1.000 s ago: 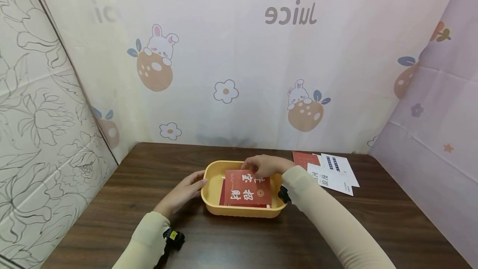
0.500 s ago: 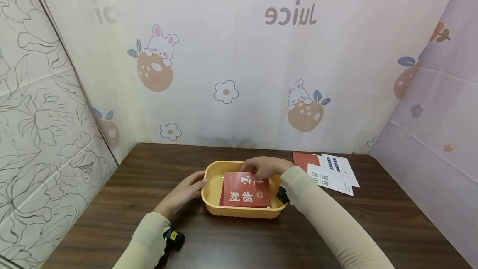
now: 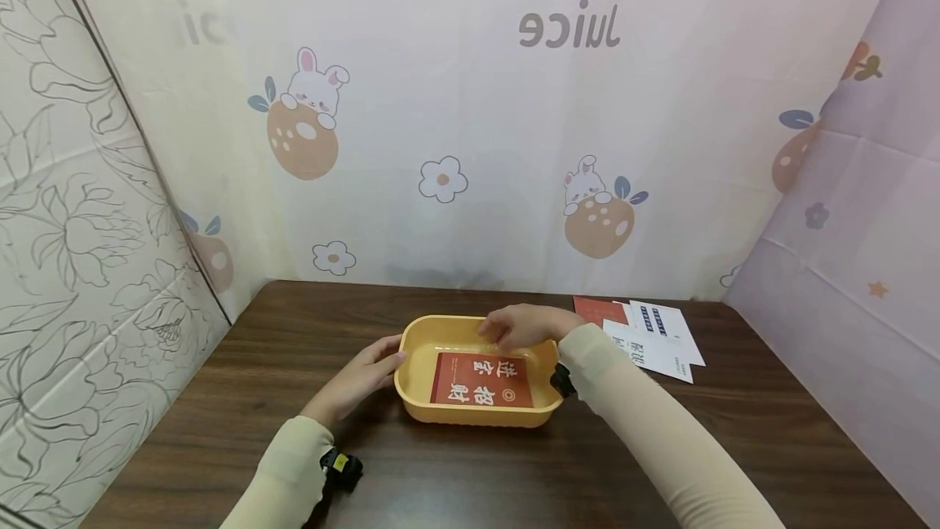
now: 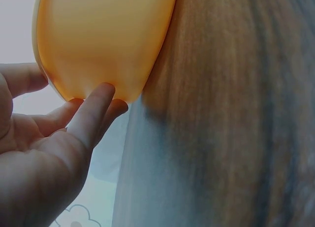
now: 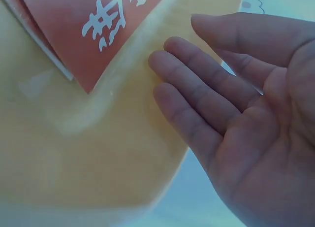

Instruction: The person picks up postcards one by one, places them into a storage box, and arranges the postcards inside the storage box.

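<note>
A yellow plastic basin [image 3: 416,366] stands on the table with red cards [image 3: 477,380] lying flat inside, white characters printed on top. Against the basin's left end rest the relaxed fingers of my left hand [image 3: 362,376]; the left wrist view shows the thumb and fingertips touching its outer wall. My right hand [image 3: 530,326] hovers over the far right part of the basin, holding nothing. In the right wrist view its fingers [image 5: 192,94] are extended and apart from the red cards [image 5: 93,35].
Right of the basin, a red card [image 3: 598,310] and several white cards [image 3: 649,349] lie overlapping on the dark wooden table [image 3: 470,480]. A printed curtain [image 3: 499,104] hangs behind the table's far edge.
My right hand has let go of the top red card, which now lies flat in the basin with the others. The hand has shifted slightly right; the left hand stays put.
</note>
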Tool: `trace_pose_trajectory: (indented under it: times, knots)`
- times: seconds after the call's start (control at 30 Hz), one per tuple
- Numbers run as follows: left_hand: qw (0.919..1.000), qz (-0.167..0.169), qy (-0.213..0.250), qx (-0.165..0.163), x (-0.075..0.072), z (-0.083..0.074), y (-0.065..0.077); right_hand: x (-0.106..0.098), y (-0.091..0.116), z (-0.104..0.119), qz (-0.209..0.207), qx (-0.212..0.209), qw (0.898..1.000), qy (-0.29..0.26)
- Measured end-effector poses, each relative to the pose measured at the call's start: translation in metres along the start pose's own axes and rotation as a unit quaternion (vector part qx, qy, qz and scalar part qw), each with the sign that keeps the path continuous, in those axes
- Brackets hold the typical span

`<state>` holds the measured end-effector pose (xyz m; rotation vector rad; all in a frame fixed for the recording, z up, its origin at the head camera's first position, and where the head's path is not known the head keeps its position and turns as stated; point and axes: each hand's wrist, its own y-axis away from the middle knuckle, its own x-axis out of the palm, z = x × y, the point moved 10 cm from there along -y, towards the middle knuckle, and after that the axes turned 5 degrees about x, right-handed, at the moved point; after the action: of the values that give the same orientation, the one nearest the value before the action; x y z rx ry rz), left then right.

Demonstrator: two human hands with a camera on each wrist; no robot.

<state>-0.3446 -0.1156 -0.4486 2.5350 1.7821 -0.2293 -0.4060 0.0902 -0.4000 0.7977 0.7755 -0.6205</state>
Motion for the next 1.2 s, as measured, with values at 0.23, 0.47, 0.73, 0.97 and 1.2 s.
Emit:
trace_pose_trajectory:
  times: [0.23, 0.47, 0.73, 0.97, 1.2]
  knots:
    - [1.0000, 0.002, 0.000, 0.004, 0.001, -0.001, 0.000, -0.016, 0.010, -0.005, -0.024, -0.020, 1.000, 0.004]
    - [0.9997, 0.012, 0.008, 0.017, 0.002, -0.006, 0.003, -0.037, 0.027, -0.019, -0.065, -0.039, 0.997, 0.000]
    - [0.9994, 0.020, 0.016, 0.024, 0.003, -0.008, 0.004, -0.061, 0.058, -0.050, -0.116, -0.055, 0.992, -0.010]
    - [0.9995, 0.016, 0.015, 0.025, 0.003, -0.006, 0.003, -0.065, 0.079, -0.086, -0.129, -0.049, 0.990, -0.042]
    - [0.9995, 0.015, 0.013, 0.024, 0.001, -0.005, 0.002, -0.067, 0.092, -0.111, -0.153, -0.032, 0.987, -0.031]
